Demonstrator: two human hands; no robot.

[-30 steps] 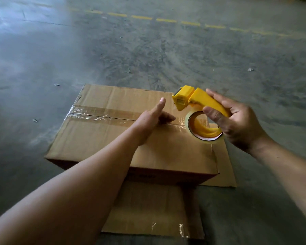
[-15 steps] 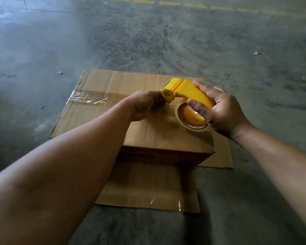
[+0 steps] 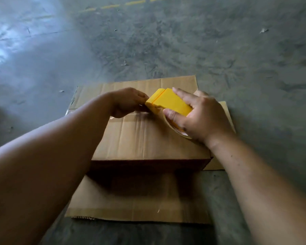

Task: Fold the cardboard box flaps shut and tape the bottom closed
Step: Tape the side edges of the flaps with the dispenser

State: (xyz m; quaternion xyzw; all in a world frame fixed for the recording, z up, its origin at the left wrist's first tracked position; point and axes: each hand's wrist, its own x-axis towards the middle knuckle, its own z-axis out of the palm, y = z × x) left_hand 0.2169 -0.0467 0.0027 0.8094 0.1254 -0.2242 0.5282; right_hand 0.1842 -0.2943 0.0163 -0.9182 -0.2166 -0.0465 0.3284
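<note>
The box (image 3: 148,138) lies on the floor (image 3: 219,41), flaps folded, and the taping step is in hand. The right hand (image 3: 201,117) grips the tape dispenser (image 3: 168,102); just beside it the left hand (image 3: 129,101), fingers curled, seems to pinch the tape (image 3: 113,117). Next the strip must probably be cut and pressed flat.

Head cam, single view, wide-angle.
Looks fwd & steeply down from above; close over cardboard box (image 3: 148,137) on concrete floor (image 3: 184,41); both forearms enter from bottom edge.

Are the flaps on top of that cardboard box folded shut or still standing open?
Shut. The cardboard box top lies flat, its flaps meeting at a seam where the right hand presses the yellow tape dispenser.
</note>
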